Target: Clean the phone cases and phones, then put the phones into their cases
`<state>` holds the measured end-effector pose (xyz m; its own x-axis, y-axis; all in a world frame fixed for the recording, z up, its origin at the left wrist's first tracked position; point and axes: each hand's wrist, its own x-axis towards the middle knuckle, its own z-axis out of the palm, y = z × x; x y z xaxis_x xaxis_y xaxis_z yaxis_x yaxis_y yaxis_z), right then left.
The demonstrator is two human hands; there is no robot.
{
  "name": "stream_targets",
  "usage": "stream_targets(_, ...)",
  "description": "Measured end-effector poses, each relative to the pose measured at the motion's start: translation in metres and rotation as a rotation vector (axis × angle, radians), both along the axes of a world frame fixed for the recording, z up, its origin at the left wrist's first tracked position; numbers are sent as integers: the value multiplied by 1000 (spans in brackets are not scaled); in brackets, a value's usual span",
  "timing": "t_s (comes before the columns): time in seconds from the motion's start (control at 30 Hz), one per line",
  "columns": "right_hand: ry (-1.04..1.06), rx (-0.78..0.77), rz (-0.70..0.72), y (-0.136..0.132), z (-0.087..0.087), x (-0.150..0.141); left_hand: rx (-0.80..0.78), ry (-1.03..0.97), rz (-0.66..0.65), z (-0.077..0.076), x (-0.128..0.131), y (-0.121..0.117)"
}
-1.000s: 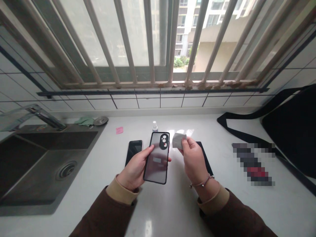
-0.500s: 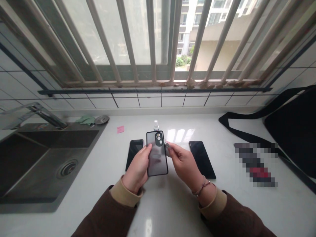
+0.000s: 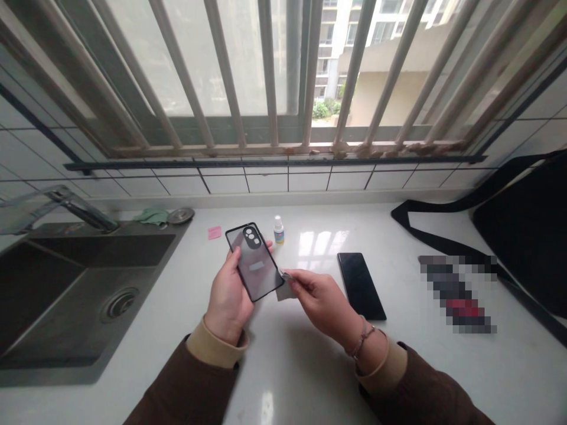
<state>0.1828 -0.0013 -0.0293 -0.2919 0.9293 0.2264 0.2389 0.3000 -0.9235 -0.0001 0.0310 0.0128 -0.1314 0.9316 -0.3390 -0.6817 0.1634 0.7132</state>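
Note:
My left hand (image 3: pixel 229 289) grips a translucent phone case (image 3: pixel 261 268) with a black rim and a camera cutout, thumb across its front and fingertips showing past the far edge. The case is tilted, its top leaning left. Pinched in my right hand (image 3: pixel 316 295) is a small grey cloth (image 3: pixel 286 291), pressed to the lower right edge of the case. A small white-capped spray bottle (image 3: pixel 279 230) stands just behind the case. To the right of my right hand lies a black phone (image 3: pixel 362 286). The other dark phone on the left is hidden behind my left hand and the case.
On the left is a steel sink (image 3: pixel 100 339) with a faucet (image 3: pixel 88 209), a green cloth (image 3: pixel 153 216) and a round metal drain cover (image 3: pixel 181 215). A pink paper (image 3: pixel 214 232) lies near the back. At right are a black bag (image 3: pixel 527 230) and a blurred-out item (image 3: pixel 458 295).
The case has swung left and tilted, uncovering the spray bottle and covering the left phone. My right hand and the cloth have slid down along its right edge.

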Motion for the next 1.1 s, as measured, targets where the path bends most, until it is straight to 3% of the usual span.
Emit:
stream_targets(0.17,26,-73,-37,3,2,2,-95,7,-91,-2,0,0)
stream_targets(0.33,182,-22,-426,12,3,15,-166,40,-323,-4,1,-7)
stream_targets(0.43,197,15,-511,15,1,18,-125,86,-442,-8,5,-13)
stream_targets(0.5,196,17,-430,15,-1,15,-93,107,-426,-11,10,-16)
stream_targets(0.67,205,-53,-137,9,-3,3,-4,98,-207,-12,17,-13)
stream_targets(0.9,119,-178,33,4,0,-1,-66,36,-12,-5,9,-4)
stream_targets(1.0,265,-342,75,3,-5,-5,32,50,70,-6,9,-8)
stream_targets(1.1,450,-554,76,2,-9,-9,255,147,105,-9,10,-17)
